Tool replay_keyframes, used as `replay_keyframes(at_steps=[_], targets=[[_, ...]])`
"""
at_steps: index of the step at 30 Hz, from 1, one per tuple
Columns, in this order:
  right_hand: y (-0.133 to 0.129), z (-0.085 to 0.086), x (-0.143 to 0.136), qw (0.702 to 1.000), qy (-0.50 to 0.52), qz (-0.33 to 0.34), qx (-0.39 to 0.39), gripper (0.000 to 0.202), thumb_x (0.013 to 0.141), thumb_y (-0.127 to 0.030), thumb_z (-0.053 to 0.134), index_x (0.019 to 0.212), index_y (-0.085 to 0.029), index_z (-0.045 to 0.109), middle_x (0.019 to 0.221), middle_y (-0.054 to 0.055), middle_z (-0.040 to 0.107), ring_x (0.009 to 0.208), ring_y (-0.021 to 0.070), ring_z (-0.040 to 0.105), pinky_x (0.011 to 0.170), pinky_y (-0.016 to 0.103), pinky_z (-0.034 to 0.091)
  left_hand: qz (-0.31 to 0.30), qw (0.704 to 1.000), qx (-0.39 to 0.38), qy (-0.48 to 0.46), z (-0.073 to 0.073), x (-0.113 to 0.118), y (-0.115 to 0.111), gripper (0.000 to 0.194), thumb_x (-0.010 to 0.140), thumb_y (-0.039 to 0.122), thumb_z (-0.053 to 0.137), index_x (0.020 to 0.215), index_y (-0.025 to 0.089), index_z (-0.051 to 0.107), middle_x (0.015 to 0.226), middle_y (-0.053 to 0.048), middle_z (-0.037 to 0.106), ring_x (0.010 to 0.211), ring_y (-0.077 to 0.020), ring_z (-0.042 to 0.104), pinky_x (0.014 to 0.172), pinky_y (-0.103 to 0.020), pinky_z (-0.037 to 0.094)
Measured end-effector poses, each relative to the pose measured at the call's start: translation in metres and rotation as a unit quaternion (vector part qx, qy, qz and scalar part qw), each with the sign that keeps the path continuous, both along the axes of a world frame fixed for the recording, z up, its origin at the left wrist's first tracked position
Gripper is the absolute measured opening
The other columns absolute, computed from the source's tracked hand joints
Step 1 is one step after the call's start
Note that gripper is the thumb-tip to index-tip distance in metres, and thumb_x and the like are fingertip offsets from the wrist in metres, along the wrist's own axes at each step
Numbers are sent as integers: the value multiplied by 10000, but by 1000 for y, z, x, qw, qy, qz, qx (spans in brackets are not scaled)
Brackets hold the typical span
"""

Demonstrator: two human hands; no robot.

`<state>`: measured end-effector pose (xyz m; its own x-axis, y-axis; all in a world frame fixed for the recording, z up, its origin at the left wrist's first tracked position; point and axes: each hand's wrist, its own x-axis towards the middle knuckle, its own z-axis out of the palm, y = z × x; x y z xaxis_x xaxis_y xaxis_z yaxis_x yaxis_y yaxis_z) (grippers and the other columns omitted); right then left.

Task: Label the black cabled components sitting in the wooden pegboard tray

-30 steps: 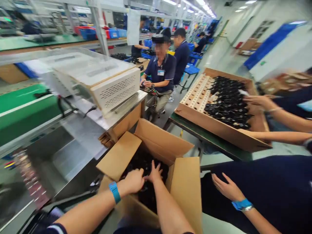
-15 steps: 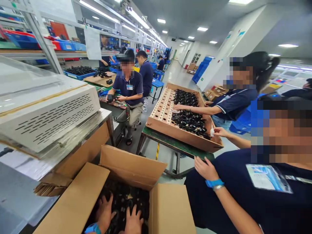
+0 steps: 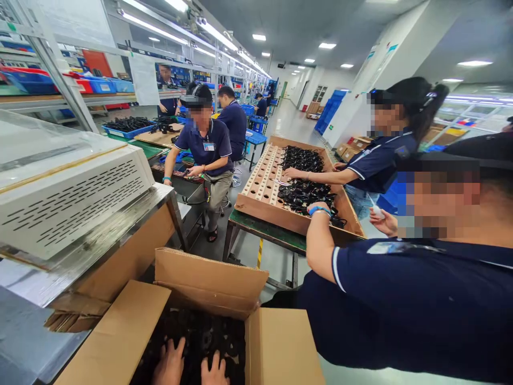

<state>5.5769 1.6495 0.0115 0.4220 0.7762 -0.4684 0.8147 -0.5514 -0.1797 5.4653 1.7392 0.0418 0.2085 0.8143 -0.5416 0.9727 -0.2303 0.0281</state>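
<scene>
An open cardboard box (image 3: 208,286) stands at the bottom, its flaps folded outward. Many black parts (image 3: 208,334) fill its inside. My left hand (image 3: 170,363) rests on the parts at the left, fingers apart. To its right, my right hand (image 3: 215,370) lies on the same parts with its fingers spread. Neither hand visibly grips anything; the wrists run off the lower edge.
A white slotted machine (image 3: 80,198) sits on a metal bench at the left. Ahead, a wooden tray (image 3: 276,211) of black cabled parts rests on a green table. One person (image 3: 372,278) sits close on the right; others work beyond.
Both my hands have moved slightly lower in view. The near person on the right has leaned and reached an arm to the wooden tray. The person ahead has lowered one hand to the bench.
</scene>
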Motion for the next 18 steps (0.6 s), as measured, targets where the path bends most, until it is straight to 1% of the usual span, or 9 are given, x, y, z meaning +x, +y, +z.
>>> replay_keyframes(at_steps=[2,5,7,9,10,11,12,15,18], targets=[[5,11,5,999,19,3,-40,694,776,26,333,1266,-362,634,1490,71,455,1311,360,497,823,550,583,-16,1000,-14,4,-1,1,1,617,914,58,341,1488,264,437,1469,-138,470,1361,-271,460,1007,-323,459],[18,32,16,997,30,15,-72,659,796,52,315,1263,-268,652,1469,104,476,1334,330,479,921,468,564,-37,999,-32,-13,1,5,4,625,908,86,385,1507,262,400,1446,-145,499,1334,-258,497,1025,-337,452],[25,48,22,997,38,14,-64,632,804,56,313,1247,-226,664,1439,131,500,1320,318,493,943,428,551,-39,998,-47,-24,14,8,7,659,879,43,370,1506,245,399,1429,-148,519,1300,-229,536,1031,-321,447],[29,62,28,997,53,12,-54,595,811,45,334,1238,-203,667,1425,157,499,1315,326,493,955,425,536,-40,997,-62,-37,35,11,10,689,842,-2,343,1497,205,406,1412,-166,532,1251,-214,578,1024,-309,453],[29,68,30,997,63,11,-49,576,815,37,349,1239,-195,663,1425,169,489,1323,332,483,968,429,523,-38,996,-66,-41,46,11,12,686,835,-3,341,1490,188,411,1421,-179,521,1244,-223,584,1029,-322,453],[29,73,33,996,75,10,-42,556,823,21,370,1250,-199,649,1421,170,481,1317,330,486,982,430,509,-59,994,-71,-66,56,12,14,651,844,13,346,1473,157,426,1376,-207,548,1222,-247,598,1014,-349,465],[29,77,35,995,90,11,-37,540,810,13,409,1246,-205,643,1384,166,501,1273,324,524,984,433,500,-66,991,-75,-84,64,11,16,626,843,23,365,1445,167,457,1329,-197,582,1195,-250,612,999,-354,473],[29,84,44,990,141,0,-24,483,765,-17,498,1191,-202,630,1237,150,544,1121,294,604,940,411,501,-42,989,-86,-108,75,3,25,557,817,55,467,1357,179,520,1239,-169,630,1166,-262,617,1000,-369,464],[31,91,52,980,200,-12,4,430,699,-5,521,1069,-193,634,1126,107,556,1038,223,616,935,320,482,22,986,-87,-142,79,-9,27,493,770,80,570,1257,154,561,1111,-153,674,1091,-273,636,965,-379,471]])
